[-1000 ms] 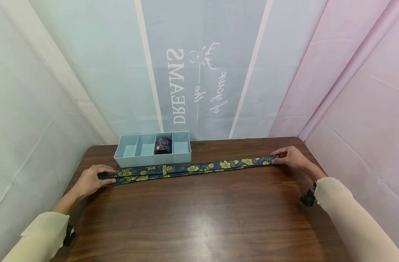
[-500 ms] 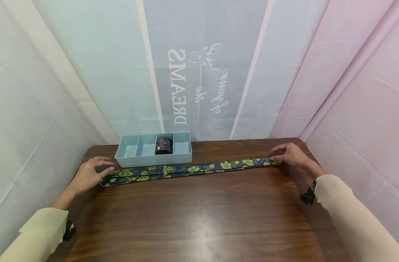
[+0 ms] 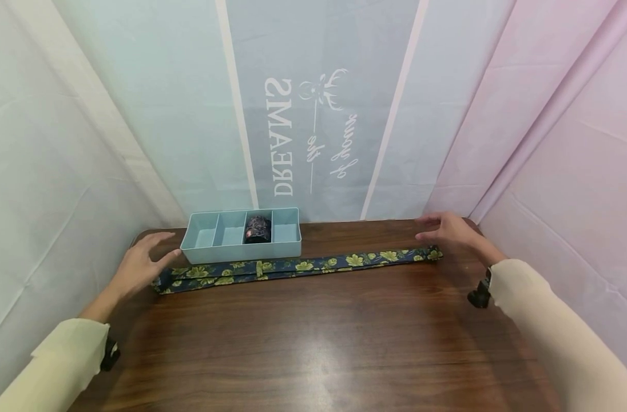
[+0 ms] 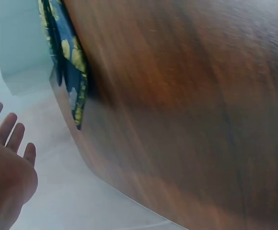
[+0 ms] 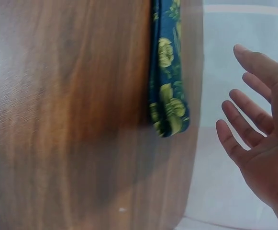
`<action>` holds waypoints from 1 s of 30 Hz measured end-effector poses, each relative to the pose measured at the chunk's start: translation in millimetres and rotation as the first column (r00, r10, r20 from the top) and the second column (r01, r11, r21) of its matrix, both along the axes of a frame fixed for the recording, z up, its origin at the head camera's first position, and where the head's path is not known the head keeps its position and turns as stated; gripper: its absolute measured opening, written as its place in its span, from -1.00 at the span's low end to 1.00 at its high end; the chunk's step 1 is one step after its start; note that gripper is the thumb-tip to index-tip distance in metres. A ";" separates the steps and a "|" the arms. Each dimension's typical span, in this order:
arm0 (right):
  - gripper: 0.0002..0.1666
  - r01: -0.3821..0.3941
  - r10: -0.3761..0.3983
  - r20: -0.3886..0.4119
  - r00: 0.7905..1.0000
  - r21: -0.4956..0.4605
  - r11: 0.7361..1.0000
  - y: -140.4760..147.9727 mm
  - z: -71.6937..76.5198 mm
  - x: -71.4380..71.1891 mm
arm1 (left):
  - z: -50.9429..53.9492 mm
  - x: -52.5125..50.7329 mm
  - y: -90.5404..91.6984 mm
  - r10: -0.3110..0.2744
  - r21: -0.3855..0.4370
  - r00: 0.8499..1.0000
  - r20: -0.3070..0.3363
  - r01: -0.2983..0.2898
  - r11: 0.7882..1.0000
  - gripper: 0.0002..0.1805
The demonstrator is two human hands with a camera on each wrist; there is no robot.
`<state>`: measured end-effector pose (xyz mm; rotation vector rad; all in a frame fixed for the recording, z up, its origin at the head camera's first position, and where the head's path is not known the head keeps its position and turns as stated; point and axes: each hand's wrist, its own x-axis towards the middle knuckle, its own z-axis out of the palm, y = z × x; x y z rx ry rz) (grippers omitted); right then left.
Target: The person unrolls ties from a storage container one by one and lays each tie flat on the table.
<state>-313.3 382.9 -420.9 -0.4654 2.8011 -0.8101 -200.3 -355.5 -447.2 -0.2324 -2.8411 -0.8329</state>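
Note:
A navy necktie (image 3: 303, 265) with yellow flowers lies lengthwise, doubled over, across the wooden table. Its folded right end (image 5: 171, 108) shows in the right wrist view, its left end (image 4: 76, 72) in the left wrist view. My left hand (image 3: 141, 266) hovers by the tie's left end with spread fingers, holding nothing. Over the right end, slightly behind it, my right hand (image 3: 449, 232) is raised with fingers apart, also holding nothing. Just behind the tie's left half stands a light blue divided tray (image 3: 241, 250); a dark patterned rolled item (image 3: 258, 229) sits in its third compartment from the left.
The brown wooden table (image 3: 313, 343) meets a printed cloth backdrop (image 3: 318, 206) at its rear edge. White cloth walls (image 3: 46, 171) rise on both sides, close to the hands.
Both hands have let go of the tie's ends and lifted away, the right one moving back toward the backdrop. The tie stays in place on the table.

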 end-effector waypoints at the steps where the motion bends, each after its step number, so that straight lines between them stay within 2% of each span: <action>1: -0.23 -0.012 0.012 -0.006 1.000 -0.002 1.000 -2.4 1.4 -1.3 | 1.3 -0.9 1.2 0.001 -0.009 1.000 0.004 -0.001 1.000 -0.27; 10: -0.18 -0.096 0.095 -0.077 0.992 -0.006 0.995 -26.6 11.8 -5.1 | 5.2 -14.8 17.4 -0.040 -0.082 0.999 0.010 0.041 0.996 -0.06; 15: -0.17 -0.114 0.113 -0.091 0.989 -0.003 0.993 -41.0 13.5 -3.1 | 3.9 -21.6 27.4 -0.057 -0.117 0.998 -0.003 0.056 0.992 -0.02; 20: -0.18 -0.148 0.152 -0.126 0.980 0.040 0.988 -55.6 17.2 -7.4 | 4.0 -28.2 36.9 -0.062 -0.131 0.998 -0.001 0.061 0.989 0.02; 30: -0.14 -0.217 0.219 -0.112 0.969 0.035 0.976 -84.1 24.3 -14.3 | 0.4 -43.7 55.7 -0.058 -0.186 0.998 0.031 0.062 0.981 0.10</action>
